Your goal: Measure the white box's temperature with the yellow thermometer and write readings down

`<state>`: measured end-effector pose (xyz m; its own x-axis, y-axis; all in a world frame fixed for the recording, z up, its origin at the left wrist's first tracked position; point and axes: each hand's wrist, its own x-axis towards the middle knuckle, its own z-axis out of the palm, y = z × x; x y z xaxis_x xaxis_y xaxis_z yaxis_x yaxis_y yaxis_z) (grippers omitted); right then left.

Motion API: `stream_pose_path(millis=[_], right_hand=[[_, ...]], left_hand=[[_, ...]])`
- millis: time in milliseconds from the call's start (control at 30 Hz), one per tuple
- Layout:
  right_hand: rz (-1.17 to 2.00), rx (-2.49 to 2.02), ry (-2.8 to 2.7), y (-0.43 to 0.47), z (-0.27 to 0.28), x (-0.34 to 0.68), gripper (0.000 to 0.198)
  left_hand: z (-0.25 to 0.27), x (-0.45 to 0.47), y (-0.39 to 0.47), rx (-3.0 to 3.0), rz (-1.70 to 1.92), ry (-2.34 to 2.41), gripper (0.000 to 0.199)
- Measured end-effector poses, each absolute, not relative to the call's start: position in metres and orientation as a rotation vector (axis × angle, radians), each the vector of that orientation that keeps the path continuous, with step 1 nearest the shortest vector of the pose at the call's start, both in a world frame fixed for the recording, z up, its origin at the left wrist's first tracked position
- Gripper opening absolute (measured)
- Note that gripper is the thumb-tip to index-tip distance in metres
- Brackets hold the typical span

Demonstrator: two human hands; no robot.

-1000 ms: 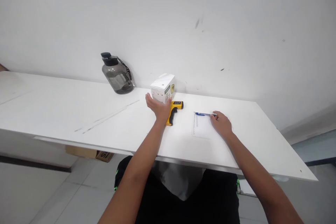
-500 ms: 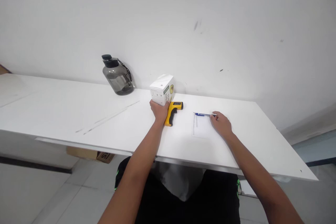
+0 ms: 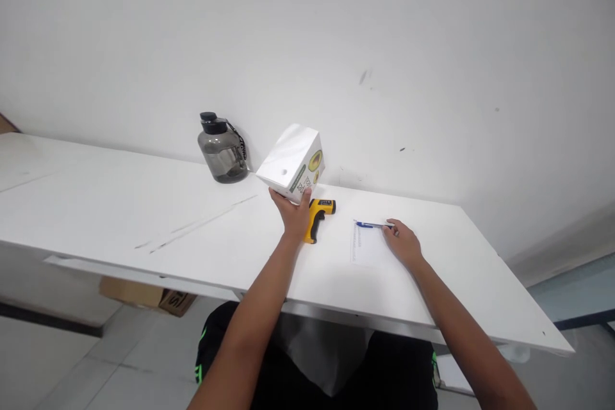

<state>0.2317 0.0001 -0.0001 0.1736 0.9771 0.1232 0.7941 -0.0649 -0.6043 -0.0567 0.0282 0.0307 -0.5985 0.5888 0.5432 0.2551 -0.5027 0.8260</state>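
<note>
My left hand [image 3: 294, 216] grips the lower end of a white box [image 3: 293, 157] printed with avocado pictures and green lettering. The box is tilted toward me. Just right of that wrist lies a yellow and black infrared thermometer gun [image 3: 317, 218] on the white table. My right hand [image 3: 402, 243] has its fingers closed on a blue pen [image 3: 371, 225], which lies across the top of a sheet of paper [image 3: 368, 250]. Small writing runs down the paper's left side. Part of the thermometer's handle is hidden behind my left hand.
A large grey see-through water bottle [image 3: 223, 157] with a black lid stands at the back, by the wall [image 3: 307, 32]. The white table's [image 3: 202, 205] front edge runs close to my lap. A cardboard box [image 3: 144, 295] sits beneath the table.
The white box has tilted toward me in my left hand, showing more of its top. My right hand stays at the pen and paper. The view has shifted slightly.
</note>
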Motion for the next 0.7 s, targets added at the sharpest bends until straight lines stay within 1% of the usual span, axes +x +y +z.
stream_pose_path(millis=[200,300,400,433,533,633,700], right_hand=[[0.281,-1.949,-1.775,-0.002,-0.003,0.223,0.042],[0.161,-1.871,-1.977,-0.001,0.004,0.221,0.041],[-0.011,-1.679,-2.247,0.0,0.02,0.204,0.038],[-0.025,-1.623,-2.299,0.0,0.027,0.193,0.037],[0.082,-1.62,-2.25,0.0,0.045,0.14,0.037],[0.343,-1.751,-2.393,0.005,0.052,0.078,0.04],[0.527,-1.87,-2.387,0.013,0.052,0.046,0.038]], left_hand=[[0.029,-0.054,0.022,1.376,2.111,1.732,0.095],[0.026,-0.054,0.023,1.414,2.148,1.719,0.096],[0.025,-0.054,0.024,1.403,2.194,1.672,0.095],[0.025,-0.054,0.024,1.393,2.206,1.655,0.094],[0.024,-0.054,0.025,1.366,2.233,1.597,0.091],[0.021,-0.055,0.027,1.331,2.243,1.587,0.091],[0.02,-0.057,0.028,1.297,2.248,1.622,0.092]])
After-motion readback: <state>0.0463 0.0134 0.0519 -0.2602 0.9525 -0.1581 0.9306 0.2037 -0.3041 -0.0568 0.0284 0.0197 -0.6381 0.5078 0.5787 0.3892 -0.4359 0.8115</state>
